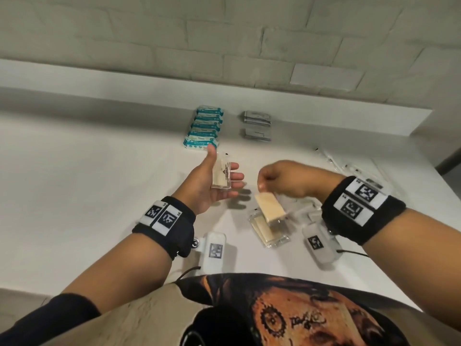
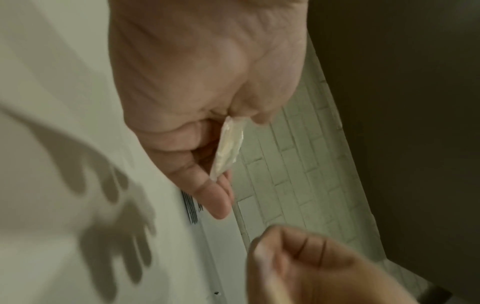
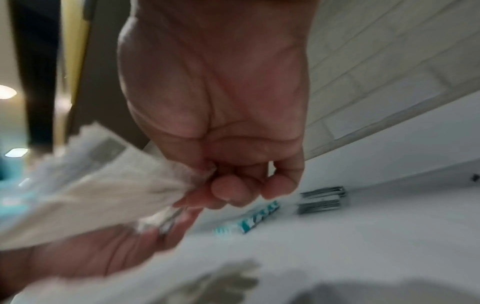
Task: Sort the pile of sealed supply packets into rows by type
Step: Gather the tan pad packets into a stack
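My left hand point(image 1: 219, 182) is held palm up above the white counter point(image 1: 99, 183). A clear packet with a beige pad point(image 1: 220, 174) lies along its straight fingers, the thumb standing beside it. The left wrist view shows this packet point(image 2: 228, 148) edge-on against the fingers point(image 2: 207, 191). To its right, my right hand point(image 1: 277, 179) pinches a second beige packet point(image 1: 269, 207) by its top edge, so it hangs above a small pile of the same packets point(image 1: 268, 233). In the right wrist view the pinched packet point(image 3: 91, 185) trails left from the fingertips point(image 3: 228, 189).
A row of teal packets point(image 1: 203, 127) lies at the back of the counter, with grey packets point(image 1: 257, 124) to its right. Long clear packets point(image 1: 349, 168) lie at the far right. The brick wall's ledge point(image 1: 224, 96) runs behind them.
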